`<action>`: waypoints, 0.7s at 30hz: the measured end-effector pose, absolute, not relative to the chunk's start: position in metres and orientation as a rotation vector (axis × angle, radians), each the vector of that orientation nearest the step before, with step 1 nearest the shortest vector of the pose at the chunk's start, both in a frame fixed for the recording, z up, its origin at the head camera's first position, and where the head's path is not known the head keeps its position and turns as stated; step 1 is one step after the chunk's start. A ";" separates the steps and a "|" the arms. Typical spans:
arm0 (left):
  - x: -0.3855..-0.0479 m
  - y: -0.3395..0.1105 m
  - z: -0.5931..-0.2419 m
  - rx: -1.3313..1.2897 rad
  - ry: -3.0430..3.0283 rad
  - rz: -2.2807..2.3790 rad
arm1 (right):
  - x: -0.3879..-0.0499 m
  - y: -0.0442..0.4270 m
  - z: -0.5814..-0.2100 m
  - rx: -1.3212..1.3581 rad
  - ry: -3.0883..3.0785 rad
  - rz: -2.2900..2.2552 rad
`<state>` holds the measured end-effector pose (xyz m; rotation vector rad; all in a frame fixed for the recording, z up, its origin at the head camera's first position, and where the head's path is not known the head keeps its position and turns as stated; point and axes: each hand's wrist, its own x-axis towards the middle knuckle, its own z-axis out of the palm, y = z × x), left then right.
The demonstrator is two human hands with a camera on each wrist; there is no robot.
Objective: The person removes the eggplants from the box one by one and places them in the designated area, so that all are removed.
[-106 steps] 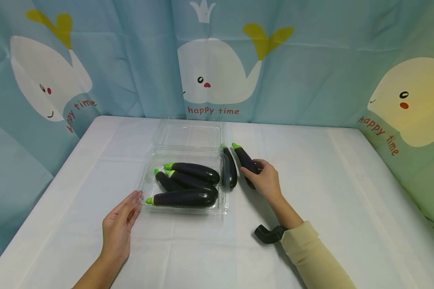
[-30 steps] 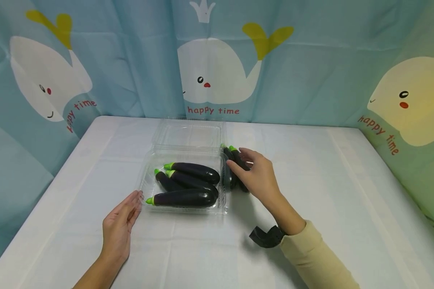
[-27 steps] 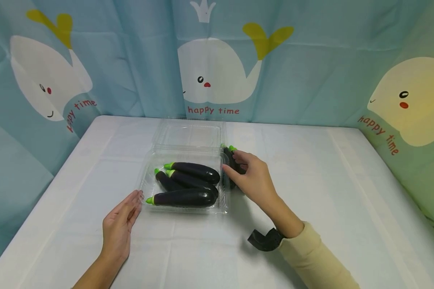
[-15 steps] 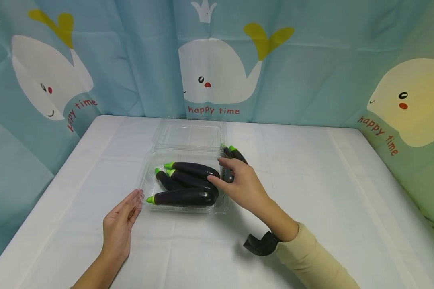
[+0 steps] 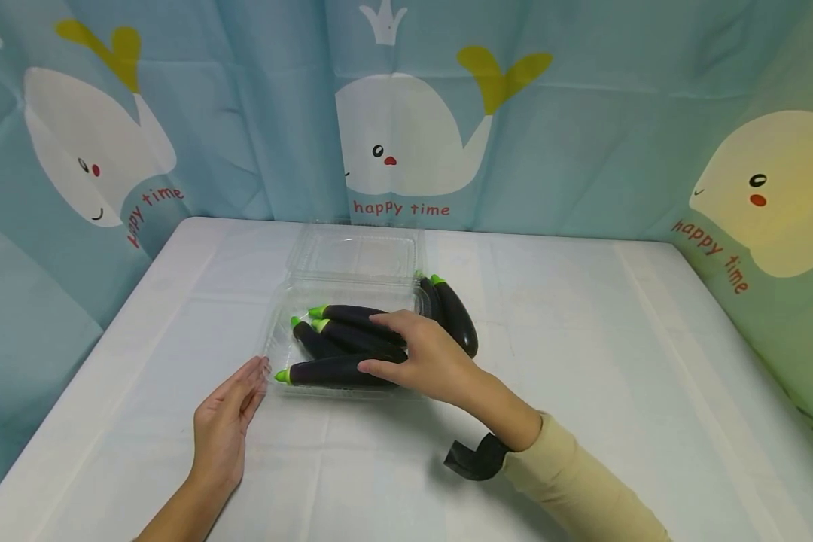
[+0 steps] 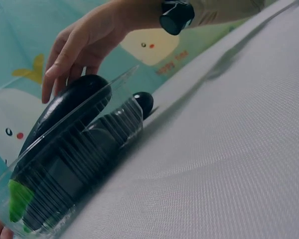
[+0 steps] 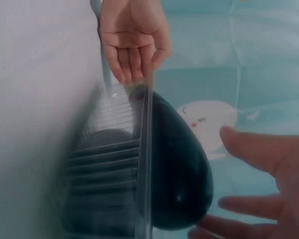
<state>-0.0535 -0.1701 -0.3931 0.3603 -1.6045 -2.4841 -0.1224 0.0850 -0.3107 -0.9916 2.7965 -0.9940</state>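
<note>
A clear plastic box (image 5: 281,301) with its lid folded back holds several dark eggplants with green stems; the front one (image 5: 332,371) lies along the near wall. My right hand (image 5: 427,357) hovers over the right ends of these eggplants, thumb and fingers spread apart and holding nothing. Straight fingers of my left hand (image 5: 223,429) touch the box's left wall. Side-on in the left wrist view, an eggplant (image 6: 65,109) rises above the box rim below the right hand (image 6: 84,40). The right wrist view shows the right hand (image 7: 264,184) beside an eggplant (image 7: 182,174), with the left hand (image 7: 134,35) at the far end.
Two more eggplants lie outside the box along its right side, the outer one (image 5: 455,312) in plain view. A black device (image 5: 477,458) is strapped at the right wrist. A white cloth (image 5: 583,361) covers the table, and a blue printed curtain (image 5: 264,113) hangs behind it.
My right hand has let go of the outer eggplant, which now lies against the other beside the box, and has moved left over the box. The left hand has stayed in place.
</note>
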 end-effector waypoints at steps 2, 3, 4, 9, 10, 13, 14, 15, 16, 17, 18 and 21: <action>-0.054 -0.170 -0.393 0.364 -1.606 -2.484 | -0.123 0.083 -0.311 -1.029 2.787 -0.944; -0.054 -0.170 -0.393 0.365 -1.608 -2.484 | -0.124 0.082 -0.311 -1.054 2.774 -0.925; -0.054 -0.170 -0.393 0.366 -1.608 -2.484 | -0.124 0.081 -0.311 -1.081 2.761 -0.902; -0.054 -0.170 -0.394 0.360 -1.609 -2.479 | -0.128 0.075 -0.312 -1.212 2.674 -0.779; -0.054 -0.171 -0.394 0.355 -1.606 -2.480 | -0.129 0.074 -0.312 -1.228 2.661 -0.759; -0.054 -0.171 -0.395 0.345 -1.600 -2.483 | -0.130 0.071 -0.313 -1.258 2.636 -0.716; -0.054 -0.171 -0.395 0.343 -1.598 -2.484 | -0.131 0.070 -0.314 -1.262 2.625 -0.714; -0.054 -0.171 -0.395 0.343 -1.597 -2.485 | -0.131 0.069 -0.314 -1.272 2.615 -0.714; -0.054 -0.171 -0.395 0.342 -1.596 -2.485 | -0.131 0.068 -0.314 -1.277 2.603 -0.717; -0.054 -0.171 -0.395 0.342 -1.595 -2.485 | -0.131 0.068 -0.313 -1.280 2.594 -0.712; -0.054 -0.171 -0.395 0.341 -1.593 -2.485 | -0.131 0.067 -0.313 -1.288 2.586 -0.709; -0.054 -0.171 -0.396 0.335 -1.591 -2.483 | -0.129 0.066 -0.312 -1.308 2.571 -0.693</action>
